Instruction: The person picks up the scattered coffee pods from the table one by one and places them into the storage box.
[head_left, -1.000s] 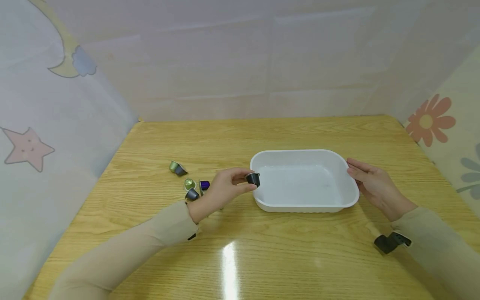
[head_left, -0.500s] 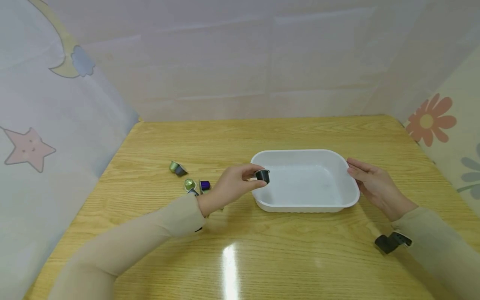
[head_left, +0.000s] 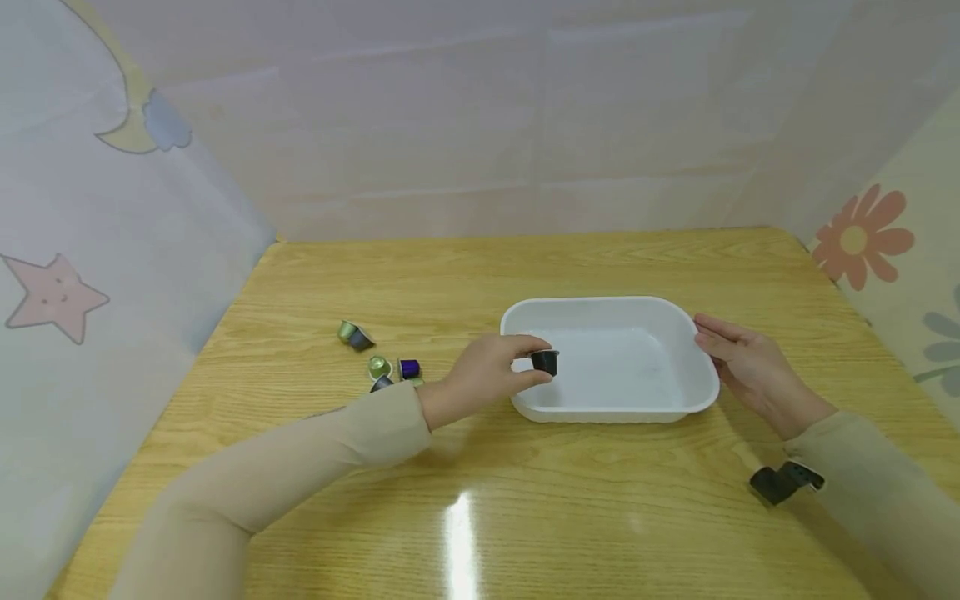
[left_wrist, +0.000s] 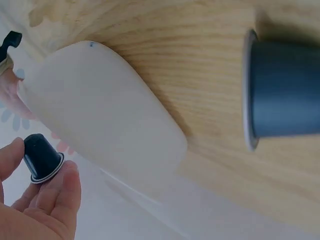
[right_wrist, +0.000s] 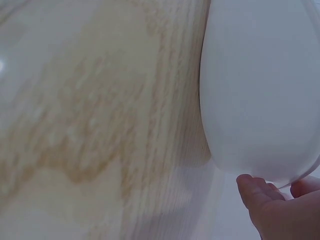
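Observation:
My left hand (head_left: 487,371) pinches a black coffee capsule (head_left: 546,362) between thumb and fingers, above the left end of a white plastic tub (head_left: 611,411). In the left wrist view the capsule (left_wrist: 41,156) shows its pale rim resting against the fingers. The part of the tub's inside that shows holds nothing. At the tub's right end, my right hand (head_left: 757,375) grips the rim, thumb at the edge and fingers against the outer wall. The right wrist view shows those fingers touching the tub wall (right_wrist: 260,100) from below.
Left of the tub lie several capsules: a green one (head_left: 347,331) against a dark grey one (head_left: 361,339), a light green one (head_left: 379,367), a purple one (head_left: 409,368), and a dark one (head_left: 382,383) partly behind the left sleeve. Printed cloth walls surround the wooden table (head_left: 585,517).
My left hand has carried the black capsule rightward, from the tub's left rim to over its inside. The right hand and the tub stay where they were.

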